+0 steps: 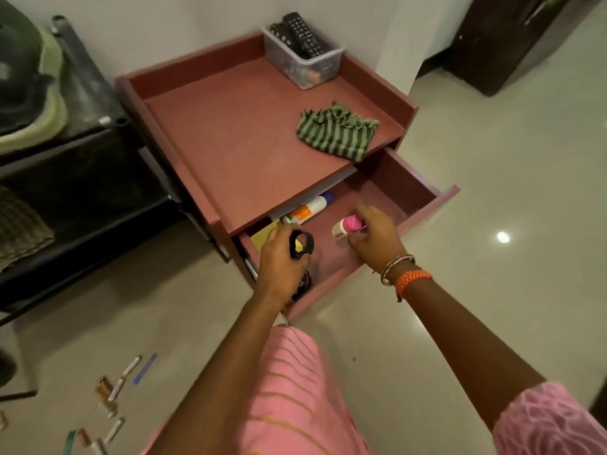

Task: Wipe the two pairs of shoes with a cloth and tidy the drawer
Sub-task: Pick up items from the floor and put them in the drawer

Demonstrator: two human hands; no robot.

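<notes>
The reddish-brown drawer (pixel 423 195) of a low cabinet is pulled open below me. Over its left part my left hand (pixel 279 261) grips a black ring-shaped band (pixel 301 245). My right hand (pixel 374 236) pinches a small pink-capped bottle (pixel 346 225) above the drawer's middle. Inside lie a white glue bottle (pixel 307 210) with an orange label and blue cap, and something yellow (pixel 264 236) under my left hand. A green striped cloth (pixel 338 131) lies crumpled on the cabinet top (pixel 230 136). No shoes are clearly in view.
A clear plastic box (pixel 303 60) with black remotes stands at the cabinet's back corner. A dark rack (pixel 82 165) with bundled items stands to the left. Several batteries and a blue pen (pixel 144 369) lie on the tiled floor at lower left. A dark cupboard (pixel 512 37) is at top right.
</notes>
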